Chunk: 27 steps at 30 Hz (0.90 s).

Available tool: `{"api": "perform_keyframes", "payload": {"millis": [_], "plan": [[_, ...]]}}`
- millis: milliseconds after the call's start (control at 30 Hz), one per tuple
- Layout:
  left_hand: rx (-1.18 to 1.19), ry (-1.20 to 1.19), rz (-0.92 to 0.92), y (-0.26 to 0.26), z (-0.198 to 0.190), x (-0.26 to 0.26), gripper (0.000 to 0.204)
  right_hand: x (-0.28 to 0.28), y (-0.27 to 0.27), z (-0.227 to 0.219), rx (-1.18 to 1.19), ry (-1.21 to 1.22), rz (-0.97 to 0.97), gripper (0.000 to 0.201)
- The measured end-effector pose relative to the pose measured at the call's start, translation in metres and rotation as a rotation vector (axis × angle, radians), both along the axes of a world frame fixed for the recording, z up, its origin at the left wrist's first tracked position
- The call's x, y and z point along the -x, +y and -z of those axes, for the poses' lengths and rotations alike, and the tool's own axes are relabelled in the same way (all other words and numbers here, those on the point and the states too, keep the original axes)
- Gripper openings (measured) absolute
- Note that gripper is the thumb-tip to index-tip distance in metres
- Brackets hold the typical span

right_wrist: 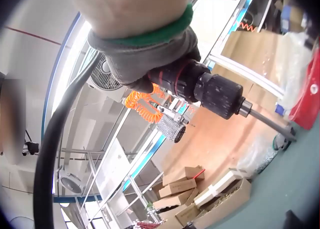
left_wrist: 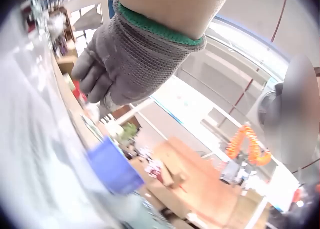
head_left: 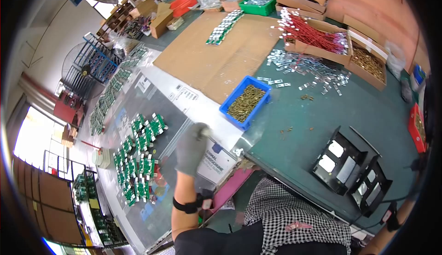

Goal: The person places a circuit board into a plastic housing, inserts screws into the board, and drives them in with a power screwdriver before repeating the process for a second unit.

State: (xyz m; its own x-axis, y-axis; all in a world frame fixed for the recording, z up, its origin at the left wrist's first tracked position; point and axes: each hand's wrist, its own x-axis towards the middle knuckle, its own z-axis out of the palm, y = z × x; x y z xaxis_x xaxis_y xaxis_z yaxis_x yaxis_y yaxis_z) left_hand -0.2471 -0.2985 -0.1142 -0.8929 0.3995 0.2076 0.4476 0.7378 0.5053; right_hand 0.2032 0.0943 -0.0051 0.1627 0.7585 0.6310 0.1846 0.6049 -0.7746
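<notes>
My left hand (head_left: 191, 149), in a grey glove and blurred, hangs over the table's near edge, between the green circuit boards (head_left: 138, 158) and a blue bin (head_left: 246, 127) of brass screws. In the left wrist view its fingers (left_wrist: 92, 76) are curled; a pale patch shows near the thumb, and I cannot tell whether something is pinched there. The gloved right hand (right_wrist: 150, 59) grips an electric screwdriver (right_wrist: 220, 96), its long bit pointing at the green tabletop. Two black plastic housings (head_left: 338, 160) with light windows lie near that hand, at the table's right front.
Cardboard (head_left: 221, 52) covers the back of the table, with a strip of boards (head_left: 224, 27) on it. Behind stand a carton of red wires (head_left: 313, 36), a carton of brass parts (head_left: 368, 64) and a green basket (head_left: 258, 8). A red bin (head_left: 416, 128) sits far right.
</notes>
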Motion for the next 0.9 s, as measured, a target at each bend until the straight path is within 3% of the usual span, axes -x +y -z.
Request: {"api": "perform_keyframes", "payload": {"millis": [67,100,133,233,333,400,467,500,533,567,600,667,733,767,833,900], "plan": [[0.192,0.196,-0.209,-0.042,0.004,0.047,0.022,-0.025,0.010,0.008,-0.030,-0.016,0.018,0.060],[0.289,0.198,-0.341,-0.055,0.001,0.064,0.019,-0.025,0.005,0.008,-0.014,-0.014,-0.052,0.061],[0.363,0.385,-0.393,-0.070,0.010,0.084,0.026,-0.022,-0.003,0.007,0.004,-0.011,-0.119,0.061],[0.636,0.476,-0.601,-0.083,0.021,0.136,0.033,-0.027,-0.007,0.010,0.046,-0.024,-0.157,0.062],[0.834,0.043,-0.550,-0.072,0.002,0.151,0.037,-0.031,-0.008,0.013,-0.012,-0.072,-0.160,0.062],[0.965,0.124,-0.490,-0.074,0.014,0.166,0.034,-0.042,-0.001,0.022,-0.114,-0.130,-0.113,0.062],[1.055,0.225,-0.449,-0.075,0.019,0.170,0.029,-0.027,-0.033,0.009,-0.058,-0.023,-0.013,0.060],[1.011,0.265,-0.439,-0.075,0.012,0.163,0.028,-0.024,-0.046,0.005,-0.029,0.031,0.039,0.059],[0.966,0.305,-0.427,-0.075,-0.004,0.147,0.028,-0.030,-0.038,0.002,-0.238,-0.065,0.254,0.049],[0.922,0.344,-0.413,-0.075,-0.020,0.130,0.028,-0.044,-0.042,-0.009,-0.093,0.238,0.249,0.045],[0.784,0.322,-0.370,-0.073,-0.038,0.111,0.027,-0.024,-0.075,-0.043,0.054,0.537,0.242,0.041],[0.507,0.271,-0.269,-0.066,-0.066,0.072,0.026,-0.044,-0.058,0.001,-0.576,-0.116,0.374,0.029],[0.037,-0.046,-0.068,-0.061,-0.066,0.050,0.024,-0.018,-0.073,0.007,-0.460,-0.049,0.132,0.029],[-0.196,-0.210,0.042,-0.056,-0.065,0.041,0.024,-0.010,-0.077,0.013,-0.419,-0.126,-0.108,0.030],[-0.400,-0.356,0.241,-0.027,-0.057,0.011,0.022,0.004,-0.096,0.029,-0.133,-0.462,-0.231,0.031],[-0.510,-0.527,0.379,0.012,-0.058,-0.026,0.024,0.060,-0.112,-0.001,-0.226,-0.738,-0.643,0.031]]}}
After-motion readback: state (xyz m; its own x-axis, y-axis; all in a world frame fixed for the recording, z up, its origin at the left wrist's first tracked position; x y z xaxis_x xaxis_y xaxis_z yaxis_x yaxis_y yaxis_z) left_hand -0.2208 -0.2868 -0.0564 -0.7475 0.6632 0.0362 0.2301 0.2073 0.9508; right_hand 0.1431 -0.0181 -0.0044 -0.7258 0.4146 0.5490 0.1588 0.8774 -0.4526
